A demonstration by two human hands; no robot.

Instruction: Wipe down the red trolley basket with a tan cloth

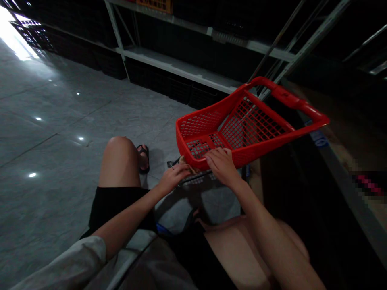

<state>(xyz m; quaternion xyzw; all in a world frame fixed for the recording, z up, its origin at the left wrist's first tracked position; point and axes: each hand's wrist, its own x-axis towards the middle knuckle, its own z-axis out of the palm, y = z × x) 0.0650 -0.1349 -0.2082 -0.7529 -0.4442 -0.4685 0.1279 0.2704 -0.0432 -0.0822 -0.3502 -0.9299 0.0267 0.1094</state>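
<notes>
A red plastic shopping cart (208, 110) with lattice sides stands in front of me, its handle at the upper right. No goods show in its basket. My left hand (175, 175) is closed on a tan, crumpled rag (190, 166), pressed low against the outside of the basket's near-left corner. Over the near rim curl the fingers of my right hand (222, 164), gripping the cart. Beneath the basket runs a dark metal frame (199, 175), partly hidden by my hands.
Behind the cart stands a metal shelf rack (181, 68) with dark crates (178, 88) low down. An orange crate (155, 5) sits higher up. Grey tiled floor (60, 141) stretches left. A dark ledge (338, 181) runs along the right. My knees flank the cart's near end.
</notes>
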